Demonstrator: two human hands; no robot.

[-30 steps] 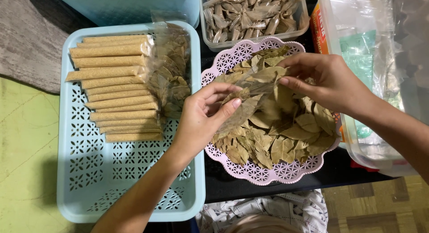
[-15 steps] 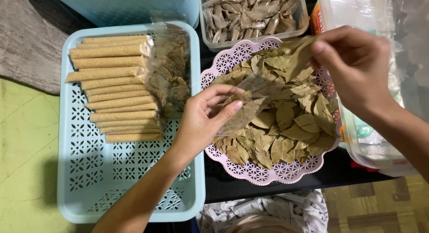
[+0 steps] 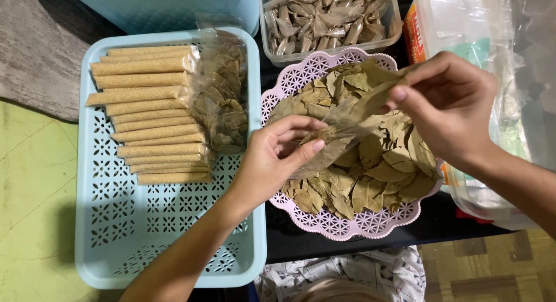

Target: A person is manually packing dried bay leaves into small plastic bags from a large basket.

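We hold a small clear bag of leaves (image 3: 341,134) over the pink tray (image 3: 301,70) of dried leaves (image 3: 370,174), our left hand (image 3: 272,163) pinching its lower end and our right hand (image 3: 449,108) gripping its top. Left of us sits a blue tray (image 3: 174,221) with filled packets (image 3: 150,111); a tub of wrapped pieces (image 3: 324,15) stands behind.

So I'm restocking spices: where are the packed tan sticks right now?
The tan stick packets lie stacked in the light blue tray, left of the pink basket, beside a bagged leaf pack.
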